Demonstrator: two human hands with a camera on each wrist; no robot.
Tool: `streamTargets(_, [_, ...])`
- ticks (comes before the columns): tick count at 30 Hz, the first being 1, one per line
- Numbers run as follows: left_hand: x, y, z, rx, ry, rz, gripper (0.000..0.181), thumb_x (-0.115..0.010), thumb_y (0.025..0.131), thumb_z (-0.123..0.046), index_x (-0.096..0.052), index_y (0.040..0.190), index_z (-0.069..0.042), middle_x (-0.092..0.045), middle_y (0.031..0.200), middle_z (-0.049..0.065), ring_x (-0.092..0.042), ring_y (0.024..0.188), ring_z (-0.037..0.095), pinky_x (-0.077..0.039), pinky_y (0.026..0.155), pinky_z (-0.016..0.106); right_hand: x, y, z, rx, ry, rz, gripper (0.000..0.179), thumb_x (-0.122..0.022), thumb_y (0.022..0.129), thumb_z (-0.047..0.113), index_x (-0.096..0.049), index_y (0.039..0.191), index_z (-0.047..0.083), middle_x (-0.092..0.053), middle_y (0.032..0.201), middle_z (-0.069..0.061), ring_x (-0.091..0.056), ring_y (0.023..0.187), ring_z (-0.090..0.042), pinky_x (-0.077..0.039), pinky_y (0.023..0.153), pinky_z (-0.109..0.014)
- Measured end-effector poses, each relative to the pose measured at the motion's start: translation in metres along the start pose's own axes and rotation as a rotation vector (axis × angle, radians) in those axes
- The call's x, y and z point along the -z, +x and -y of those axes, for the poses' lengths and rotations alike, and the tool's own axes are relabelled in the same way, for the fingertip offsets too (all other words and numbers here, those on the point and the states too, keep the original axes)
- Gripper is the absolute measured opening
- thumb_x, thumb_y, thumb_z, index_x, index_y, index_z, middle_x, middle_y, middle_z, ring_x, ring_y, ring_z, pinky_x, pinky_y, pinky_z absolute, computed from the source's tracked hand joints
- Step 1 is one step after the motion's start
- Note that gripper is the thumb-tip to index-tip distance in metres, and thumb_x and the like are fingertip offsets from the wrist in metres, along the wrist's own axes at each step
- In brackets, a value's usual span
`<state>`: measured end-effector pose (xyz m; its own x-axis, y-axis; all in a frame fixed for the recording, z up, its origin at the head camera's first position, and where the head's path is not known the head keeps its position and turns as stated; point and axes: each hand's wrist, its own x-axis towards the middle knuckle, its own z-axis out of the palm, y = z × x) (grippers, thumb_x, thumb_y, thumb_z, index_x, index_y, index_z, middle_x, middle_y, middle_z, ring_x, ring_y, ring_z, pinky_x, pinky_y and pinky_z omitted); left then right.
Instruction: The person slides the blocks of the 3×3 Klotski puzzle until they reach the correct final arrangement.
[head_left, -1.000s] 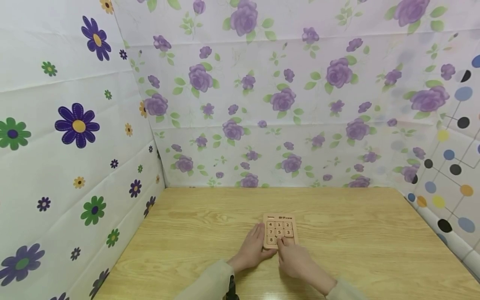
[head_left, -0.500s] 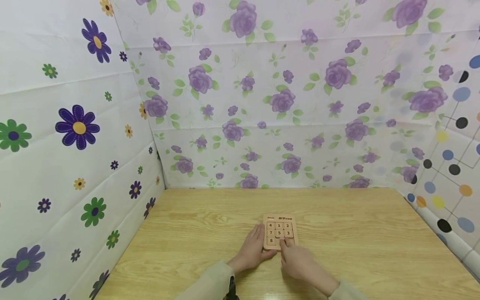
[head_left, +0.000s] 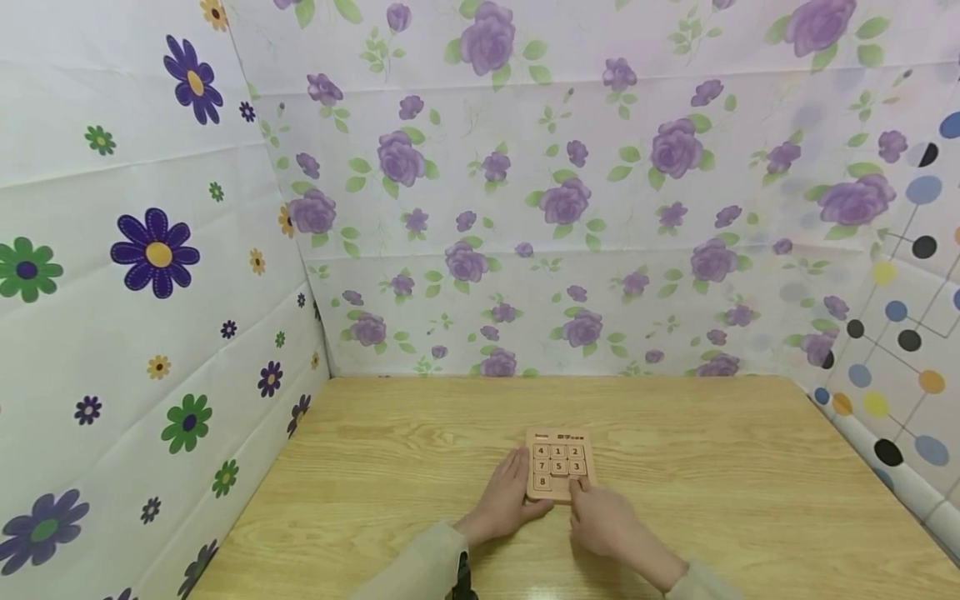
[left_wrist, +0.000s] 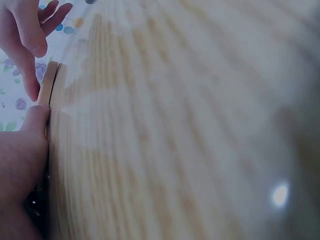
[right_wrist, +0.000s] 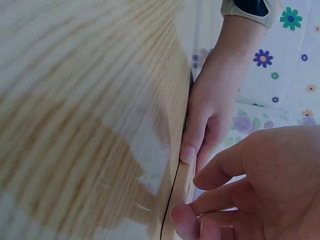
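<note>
A wooden number slide puzzle [head_left: 558,458] lies flat on the table, with tiles 4, 1, 2 across the top row, 7, 5, 3 in the middle and 8 at lower left. The bottom middle cell shows bare. My left hand [head_left: 501,500] rests along its left edge, fingers straight and thumb at the near edge. My right hand [head_left: 603,521] touches the lower right cell with its fingertips, hiding what lies there. In the right wrist view, the right hand's fingers [right_wrist: 217,200] are loosely bent above the board's edge, and the left thumb [right_wrist: 188,154] lies against it.
The wood-grain table [head_left: 390,458] extends around the puzzle. Flower-printed cloths stand at the left [head_left: 157,333] and back [head_left: 555,208], and a dotted cloth [head_left: 900,333] at the right. A dark band sits at the left wrist [head_left: 462,575].
My right hand has moved slightly right along the bottom row, from the middle cell to the right one, and the middle cell now shows bare. The left hand has stayed in place.
</note>
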<state>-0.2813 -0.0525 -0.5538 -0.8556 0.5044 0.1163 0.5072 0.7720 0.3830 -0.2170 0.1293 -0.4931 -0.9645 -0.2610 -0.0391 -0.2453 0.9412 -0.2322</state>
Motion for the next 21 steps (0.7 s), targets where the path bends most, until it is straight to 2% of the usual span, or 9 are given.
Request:
streamTargets(9, [0.002, 0.001, 0.0, -0.012, 0.004, -0.014, 0.095, -0.058, 0.091, -0.052, -0.017, 0.15, 0.01, -0.022, 0.157, 0.026, -0.022, 0.147, 0.037, -0.021, 0.122, 0.046, 0.002, 0.002, 0.0, -0.018, 0.007, 0.019, 0.051, -0.061, 0.089, 0.018, -0.052, 0.133, -0.007, -0.051, 0.138, -0.028, -0.053, 0.066, -0.021, -0.039, 0.044, -0.029])
streamTargets(11, [0.002, 0.001, 0.0, -0.013, 0.005, -0.017, 0.095, -0.058, 0.091, -0.053, -0.017, 0.15, 0.01, -0.023, 0.157, 0.026, -0.022, 0.147, 0.037, -0.021, 0.122, 0.046, 0.003, 0.002, 0.001, -0.013, 0.008, 0.016, 0.051, -0.061, 0.089, 0.018, -0.052, 0.133, -0.008, -0.051, 0.138, -0.028, -0.056, 0.071, -0.023, -0.042, 0.046, -0.031])
streamTargets(14, [0.001, 0.001, 0.0, -0.009, 0.01, -0.015, 0.096, -0.058, 0.091, -0.054, -0.017, 0.15, 0.009, -0.023, 0.157, 0.025, -0.022, 0.147, 0.036, -0.021, 0.122, 0.046, 0.003, 0.002, 0.002, 0.006, -0.004, 0.0, 0.051, -0.061, 0.089, 0.018, -0.052, 0.132, -0.008, -0.052, 0.137, -0.027, -0.064, 0.085, -0.028, -0.052, 0.054, -0.037])
streamTargets(17, [0.0, 0.0, 0.001, -0.007, 0.01, -0.013, 0.096, -0.058, 0.091, -0.054, -0.017, 0.15, 0.01, -0.022, 0.157, 0.026, -0.022, 0.147, 0.037, -0.021, 0.121, 0.047, 0.003, 0.001, 0.005, 0.039, 0.007, -0.027, 0.052, -0.06, 0.089, 0.018, -0.051, 0.133, -0.007, -0.052, 0.139, -0.025, -0.065, 0.095, -0.031, -0.056, 0.06, -0.041])
streamTargets(21, [-0.001, -0.001, 0.001, -0.013, 0.02, -0.015, 0.097, -0.056, 0.091, -0.057, -0.017, 0.15, 0.01, -0.022, 0.157, 0.026, -0.022, 0.147, 0.037, -0.022, 0.121, 0.047, -0.003, 0.005, 0.01, 0.086, 0.048, -0.033, 0.055, -0.056, 0.092, 0.018, -0.045, 0.14, -0.005, -0.045, 0.145, -0.025, -0.064, 0.078, -0.027, -0.051, 0.049, -0.032])
